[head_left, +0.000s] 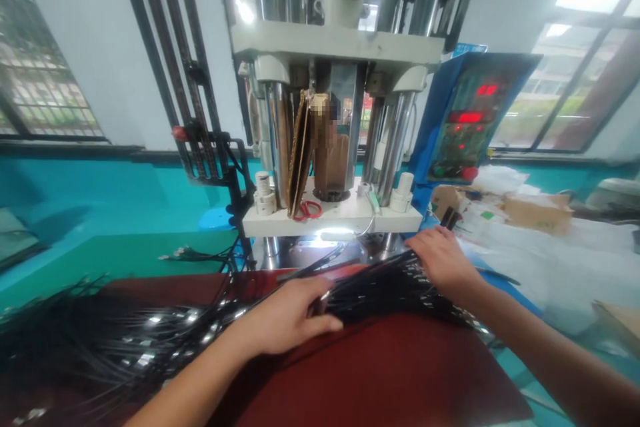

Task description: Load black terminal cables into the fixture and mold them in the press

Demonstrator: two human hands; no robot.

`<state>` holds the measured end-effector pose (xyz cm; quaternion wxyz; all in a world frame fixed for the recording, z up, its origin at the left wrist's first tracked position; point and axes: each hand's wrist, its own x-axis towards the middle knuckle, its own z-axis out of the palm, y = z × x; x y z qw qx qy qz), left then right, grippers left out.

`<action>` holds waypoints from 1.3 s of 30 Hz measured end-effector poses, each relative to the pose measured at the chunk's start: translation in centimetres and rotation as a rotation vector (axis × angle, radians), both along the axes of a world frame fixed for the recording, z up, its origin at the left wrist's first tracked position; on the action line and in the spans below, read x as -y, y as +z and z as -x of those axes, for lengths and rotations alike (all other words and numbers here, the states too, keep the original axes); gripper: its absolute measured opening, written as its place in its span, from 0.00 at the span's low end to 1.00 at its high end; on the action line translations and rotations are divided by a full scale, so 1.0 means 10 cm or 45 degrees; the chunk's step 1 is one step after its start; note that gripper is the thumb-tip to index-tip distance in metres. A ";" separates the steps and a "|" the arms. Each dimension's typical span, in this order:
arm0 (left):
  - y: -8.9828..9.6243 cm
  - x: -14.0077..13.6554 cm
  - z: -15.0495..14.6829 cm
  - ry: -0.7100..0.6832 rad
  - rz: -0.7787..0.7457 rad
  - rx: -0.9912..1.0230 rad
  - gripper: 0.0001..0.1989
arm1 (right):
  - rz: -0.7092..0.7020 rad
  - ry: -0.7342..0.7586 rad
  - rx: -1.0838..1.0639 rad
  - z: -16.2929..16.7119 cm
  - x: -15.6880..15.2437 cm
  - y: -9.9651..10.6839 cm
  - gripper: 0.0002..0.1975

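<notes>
A bundle of thin black cables (373, 290) with small shiny ends lies across the reddish-brown work surface (370, 373). My left hand (290, 313) is at the bundle's left end, its fingers curled around some cables and the thumb stretched along the near side. At the right end my right hand (445, 257) grips the cables from above, fingers bent down over them. Its fingertips are partly blurred. Behind both hands stands a white press machine (333, 223), its lit work area just beyond the cables.
A large heap of black cables (95, 340) spreads on the left. Red-handled scissors (307, 211) and cardboard (299, 153) rest on the press plate. A blue control box (465, 120) with red displays stands right, near white bags (590, 253) and a cardboard box (537, 213).
</notes>
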<state>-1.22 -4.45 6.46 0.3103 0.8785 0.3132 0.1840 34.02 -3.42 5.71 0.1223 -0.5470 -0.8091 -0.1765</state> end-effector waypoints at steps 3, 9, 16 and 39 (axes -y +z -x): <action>0.07 0.12 -0.03 -0.342 0.633 -0.026 0.25 | -0.024 0.313 0.033 0.10 0.08 0.15 0.15; -0.14 0.32 -0.69 -0.690 1.652 0.492 0.28 | -0.083 0.664 0.065 0.55 0.32 0.44 0.16; -0.37 0.29 -0.99 -0.115 1.546 0.873 0.22 | -0.517 0.223 -0.471 0.31 0.38 0.35 0.30; -0.43 0.28 -1.00 0.268 1.171 1.187 0.15 | 0.473 0.324 -2.255 0.57 -0.08 0.30 0.10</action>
